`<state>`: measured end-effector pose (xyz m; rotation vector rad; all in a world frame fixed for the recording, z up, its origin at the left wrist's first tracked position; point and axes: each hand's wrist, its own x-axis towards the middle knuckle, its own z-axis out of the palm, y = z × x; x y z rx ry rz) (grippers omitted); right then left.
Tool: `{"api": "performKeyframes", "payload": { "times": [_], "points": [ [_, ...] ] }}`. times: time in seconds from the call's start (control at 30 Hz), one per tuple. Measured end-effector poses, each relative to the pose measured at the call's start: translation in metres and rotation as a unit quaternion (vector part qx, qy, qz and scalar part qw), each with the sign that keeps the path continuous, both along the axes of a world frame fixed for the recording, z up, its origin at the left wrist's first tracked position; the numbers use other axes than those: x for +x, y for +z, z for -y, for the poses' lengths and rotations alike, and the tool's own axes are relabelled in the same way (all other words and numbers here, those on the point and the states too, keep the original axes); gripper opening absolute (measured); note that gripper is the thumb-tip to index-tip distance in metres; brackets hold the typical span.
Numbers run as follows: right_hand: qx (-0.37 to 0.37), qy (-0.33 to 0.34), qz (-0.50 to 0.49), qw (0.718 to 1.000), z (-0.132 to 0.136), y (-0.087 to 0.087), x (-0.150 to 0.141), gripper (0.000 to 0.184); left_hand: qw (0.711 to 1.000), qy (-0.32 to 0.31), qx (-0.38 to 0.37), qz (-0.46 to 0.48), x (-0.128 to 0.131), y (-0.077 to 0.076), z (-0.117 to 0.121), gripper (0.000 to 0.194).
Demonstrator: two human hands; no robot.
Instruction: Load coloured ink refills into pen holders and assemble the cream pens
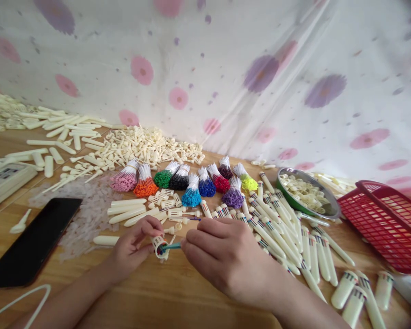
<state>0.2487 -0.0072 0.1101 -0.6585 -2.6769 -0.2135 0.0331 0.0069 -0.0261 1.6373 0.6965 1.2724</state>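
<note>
My left hand (137, 244) pinches a short cream slotted pen barrel (158, 243) whose open end faces right, with coloured bits showing inside. My right hand (226, 258) grips a thin teal stick (172, 246), its tip at the mouth of that barrel; whether it is a tool or a refill I cannot tell. Behind my hands lie loose slotted barrels (162, 198) and cream pen tubes (127, 209). Farther back stand bundles of white-stemmed refills with coloured ends, among them orange (145, 185), light blue (191, 194) and purple (233, 196).
Multicolour pens (272, 233) are heaped on the right, by a metal bowl (334, 208) of small parts and a red basket (380, 224). At left are a black phone (34, 242), clear plastic pieces (85, 219) and a beige device (8, 183). Cream parts (140, 146) pile against the flowered sheet (192, 59).
</note>
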Motion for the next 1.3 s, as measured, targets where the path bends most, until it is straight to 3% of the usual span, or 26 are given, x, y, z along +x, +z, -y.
{"api": "performKeyframes", "payload": {
  "times": [0.23, 0.33, 0.43, 0.53, 0.63, 0.73, 0.87, 0.97, 1.1, 1.23, 1.3],
  "points": [
    [-0.02, 0.0, 0.0, 1.0, 0.0, -0.003, -0.004, 0.026, 1.0, 0.011, -0.004, 0.002, 0.0, -0.002, 0.0, 0.005],
    [-0.076, -0.06, -0.056, 0.994, -0.007, -0.013, 0.01, 0.019, 0.999, 0.042, 0.008, -0.014, -0.001, -0.002, -0.001, 0.005],
    [-0.146, -0.16, -0.101, 0.971, -0.015, -0.041, 0.027, 0.004, 0.992, 0.117, 0.029, -0.039, -0.003, -0.002, -0.001, 0.006],
    [-0.186, -0.234, -0.035, 0.954, -0.018, -0.078, 0.038, 0.009, 0.981, 0.173, 0.062, -0.06, -0.005, -0.002, -0.001, 0.009],
    [-0.158, -0.287, 0.024, 0.944, -0.014, -0.11, 0.037, 0.013, 0.977, 0.181, 0.074, -0.082, -0.005, -0.003, 0.001, 0.01],
    [-0.112, -0.334, 0.038, 0.935, -0.011, -0.126, 0.028, 0.012, 0.977, 0.172, 0.071, -0.106, -0.005, -0.005, 0.002, 0.011],
    [-0.093, -0.355, 0.013, 0.93, -0.012, -0.123, 0.017, 0.012, 0.97, 0.18, 0.085, -0.138, -0.003, -0.001, 0.001, 0.013],
    [-0.128, -0.292, 0.001, 0.948, -0.007, -0.115, 0.013, 0.009, 0.961, 0.189, 0.089, -0.18, -0.002, 0.003, 0.001, 0.014],
    [-0.159, -0.182, 0.078, 0.967, 0.005, -0.113, 0.003, 0.007, 0.954, 0.19, 0.098, -0.209, -0.001, 0.005, 0.0, 0.014],
    [-0.15, -0.177, 0.171, 0.958, 0.006, -0.116, -0.007, 0.014, 0.951, 0.195, 0.1, -0.218, -0.001, 0.005, 0.0, 0.013],
    [-0.176, -0.171, 0.17, 0.954, 0.003, -0.11, -0.006, 0.015, 0.95, 0.198, 0.101, -0.218, -0.001, 0.005, 0.0, 0.013]
  ]
}}
